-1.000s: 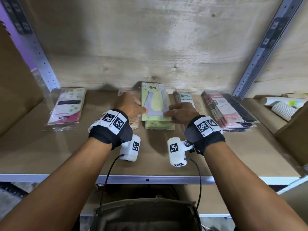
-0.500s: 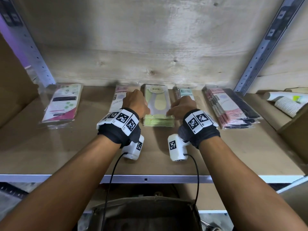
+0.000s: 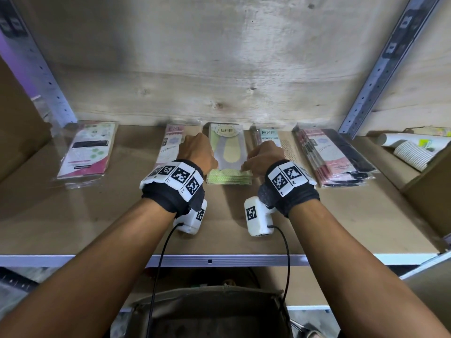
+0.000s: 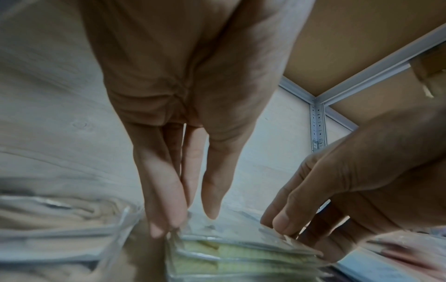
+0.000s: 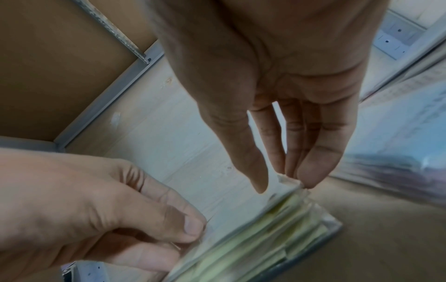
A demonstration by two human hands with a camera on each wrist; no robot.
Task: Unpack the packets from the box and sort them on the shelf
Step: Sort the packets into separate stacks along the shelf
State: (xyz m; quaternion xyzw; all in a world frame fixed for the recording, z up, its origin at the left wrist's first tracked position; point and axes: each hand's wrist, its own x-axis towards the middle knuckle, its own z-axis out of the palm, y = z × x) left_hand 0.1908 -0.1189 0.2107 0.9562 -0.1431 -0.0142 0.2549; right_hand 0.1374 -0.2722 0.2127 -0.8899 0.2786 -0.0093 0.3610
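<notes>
**Green stack squared between two hands**

Here the stack of green packets [image 3: 229, 164] lies on the shelf [image 3: 117, 230] directly between the two hands, its long axis running from the front edge back toward the wooden wall, in a row with the pink-labelled packet [image 3: 170, 145] on its left and the stocking packet [image 3: 271, 140] on its right. The left hand [image 3: 199, 153] pinches the stack's left edge near the front corner; the right hand [image 3: 262, 157] pinches the right edge opposite, thumb on top. Both sit equally near, so any nudge, I judge, goes straight back along that axis. The box [image 3: 207, 311] waits below the shelf edge.

Against the frame a second ago, the top packet is no longer skewed over the pile; it now lies flush, and both hands have slid apart to the stack's sides
</notes>
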